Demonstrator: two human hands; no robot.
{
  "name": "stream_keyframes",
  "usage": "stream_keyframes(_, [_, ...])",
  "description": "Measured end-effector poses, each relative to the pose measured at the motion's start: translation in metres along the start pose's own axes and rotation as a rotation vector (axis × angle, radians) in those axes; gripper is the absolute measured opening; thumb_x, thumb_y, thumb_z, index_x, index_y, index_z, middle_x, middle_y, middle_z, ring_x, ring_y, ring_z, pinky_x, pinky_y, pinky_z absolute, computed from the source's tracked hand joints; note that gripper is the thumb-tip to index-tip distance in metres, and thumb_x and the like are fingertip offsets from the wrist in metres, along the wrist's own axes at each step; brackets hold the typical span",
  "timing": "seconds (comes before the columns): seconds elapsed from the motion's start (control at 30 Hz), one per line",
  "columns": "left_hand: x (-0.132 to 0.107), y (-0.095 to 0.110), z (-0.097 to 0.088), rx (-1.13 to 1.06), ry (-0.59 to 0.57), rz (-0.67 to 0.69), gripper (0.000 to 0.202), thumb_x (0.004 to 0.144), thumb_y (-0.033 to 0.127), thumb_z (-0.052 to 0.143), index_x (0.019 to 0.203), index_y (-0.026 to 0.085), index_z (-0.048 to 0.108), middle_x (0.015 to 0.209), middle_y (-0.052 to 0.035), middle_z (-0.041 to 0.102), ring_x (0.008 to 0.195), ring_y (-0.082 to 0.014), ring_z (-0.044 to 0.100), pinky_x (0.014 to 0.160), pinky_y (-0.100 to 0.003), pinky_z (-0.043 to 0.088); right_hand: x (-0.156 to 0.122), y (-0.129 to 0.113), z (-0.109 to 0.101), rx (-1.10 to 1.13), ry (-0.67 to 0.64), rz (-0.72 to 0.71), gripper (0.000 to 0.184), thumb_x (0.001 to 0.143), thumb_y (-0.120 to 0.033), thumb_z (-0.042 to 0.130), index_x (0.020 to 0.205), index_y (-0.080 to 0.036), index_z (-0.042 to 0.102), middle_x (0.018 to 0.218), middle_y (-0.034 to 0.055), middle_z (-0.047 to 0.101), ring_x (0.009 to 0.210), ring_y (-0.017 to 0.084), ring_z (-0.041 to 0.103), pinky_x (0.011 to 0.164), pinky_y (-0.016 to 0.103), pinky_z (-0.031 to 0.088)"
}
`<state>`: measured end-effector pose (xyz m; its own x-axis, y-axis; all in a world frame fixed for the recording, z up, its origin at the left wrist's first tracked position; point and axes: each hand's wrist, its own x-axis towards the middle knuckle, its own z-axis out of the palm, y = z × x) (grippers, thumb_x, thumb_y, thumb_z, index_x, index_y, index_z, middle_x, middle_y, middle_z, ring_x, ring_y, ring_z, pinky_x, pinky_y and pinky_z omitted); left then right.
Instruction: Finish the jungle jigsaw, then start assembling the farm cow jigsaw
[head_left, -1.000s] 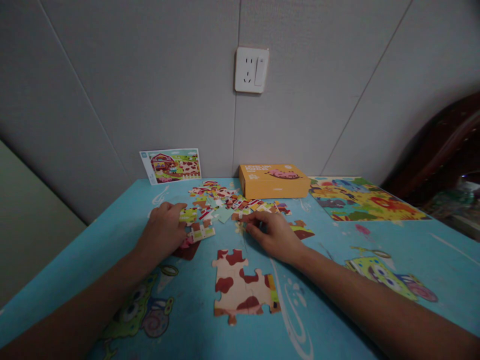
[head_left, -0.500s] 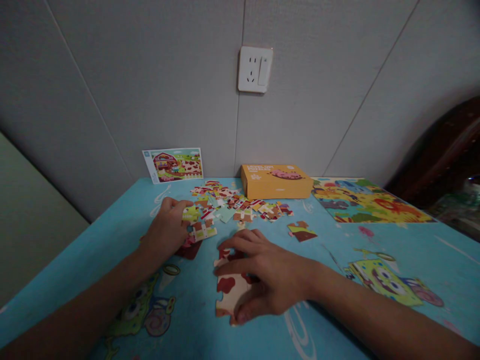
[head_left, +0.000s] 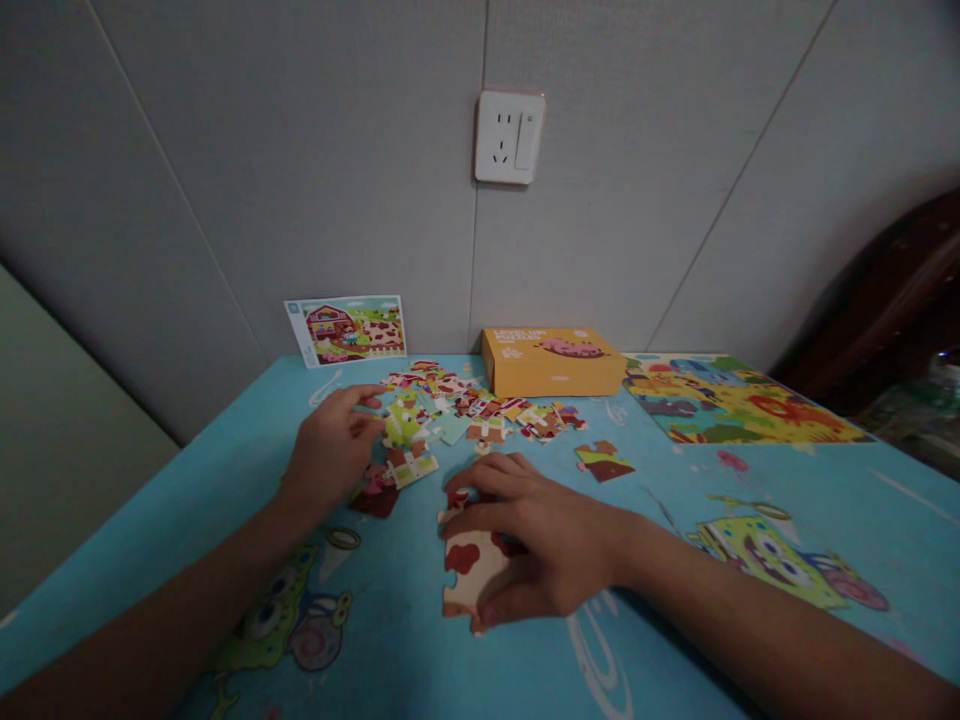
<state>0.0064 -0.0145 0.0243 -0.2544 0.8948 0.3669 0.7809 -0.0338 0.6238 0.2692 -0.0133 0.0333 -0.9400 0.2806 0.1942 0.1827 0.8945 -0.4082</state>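
Note:
My right hand (head_left: 536,535) lies over a joined cluster of cream and red-brown cow-patterned puzzle pieces (head_left: 469,570) on the blue cartoon tablecloth, fingers curled round its edges. My left hand (head_left: 334,445) reaches into the loose pile of puzzle pieces (head_left: 465,410), thumb and fingers pinching a green piece (head_left: 401,428). A fence-patterned piece (head_left: 412,467) lies just right of that hand.
An orange puzzle box (head_left: 551,362) stands at the back by the wall. A reference picture card (head_left: 349,328) leans on the wall. A finished colourful puzzle (head_left: 727,400) lies at the right. One single piece (head_left: 600,462) lies apart. A wall socket (head_left: 508,137) is above.
My right hand left the loose pile and came down onto the cow-patterned cluster, shifting it slightly right. My left hand moved forward and took hold of a green piece.

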Motion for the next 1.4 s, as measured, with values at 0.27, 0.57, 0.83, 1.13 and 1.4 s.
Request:
stream_keyframes(0.27, [-0.002, 0.006, -0.002, -0.161, -0.038, -0.172, 0.022, 0.081, 0.032, 0.057, 0.096, 0.02, 0.068, 0.075, -0.0032, 0.073, 0.067, -0.0209, 0.072, 0.054, -0.025, 0.054, -0.001, 0.0, 0.001, 0.0, 0.007, -0.002, 0.06, 0.07, -0.049, 0.079, 0.122, -0.023, 0.064, 0.126, 0.0107, 0.056, 0.114, 0.028, 0.049, 0.1, 0.042, 0.032])
stream_keyframes(0.57, [-0.01, 0.027, -0.006, -0.407, -0.068, -0.324, 0.02, 0.077, 0.027, 0.063, 0.095, 0.018, 0.066, 0.069, -0.0023, 0.071, 0.064, -0.0203, 0.071, 0.041, -0.02, 0.049, -0.002, 0.003, -0.001, 0.007, 0.033, -0.012, 0.052, 0.068, -0.05, 0.08, 0.111, -0.022, 0.068, 0.121, 0.0098, 0.058, 0.11, 0.027, 0.052, 0.098, 0.042, 0.035])
stream_keyframes(0.83, [-0.026, 0.024, 0.006, -0.571, -0.379, -0.152, 0.035, 0.077, 0.042, 0.066, 0.104, 0.019, 0.066, 0.047, 0.0067, 0.054, 0.033, -0.0084, 0.042, 0.033, -0.017, 0.028, 0.004, 0.015, 0.001, 0.091, 0.295, 0.151, 0.029, 0.094, -0.037, 0.055, 0.077, -0.017, 0.066, 0.077, 0.0048, 0.063, 0.079, 0.017, 0.057, 0.076, 0.031, 0.043])
stream_keyframes(1.13, [-0.035, 0.031, 0.004, -0.614, -0.622, 0.031, 0.041, 0.079, 0.031, 0.066, 0.118, 0.021, 0.065, 0.086, -0.0017, 0.068, 0.066, -0.0123, 0.061, 0.059, -0.022, 0.049, 0.006, 0.013, 0.003, 0.139, 0.44, 0.427, 0.027, 0.095, -0.029, 0.049, 0.071, -0.018, 0.054, 0.063, -0.0015, 0.057, 0.061, 0.012, 0.051, 0.062, 0.024, 0.037])
stream_keyframes(1.4, [-0.036, 0.023, 0.012, -0.455, -0.647, 0.139, 0.04, 0.081, 0.033, 0.063, 0.119, 0.02, 0.068, 0.099, -0.0048, 0.069, 0.081, -0.0167, 0.063, 0.07, -0.027, 0.052, 0.006, 0.014, 0.002, 0.039, 0.389, 0.494, 0.025, 0.093, -0.026, 0.048, 0.072, -0.018, 0.057, 0.065, 0.0001, 0.06, 0.062, 0.012, 0.051, 0.062, 0.025, 0.034])
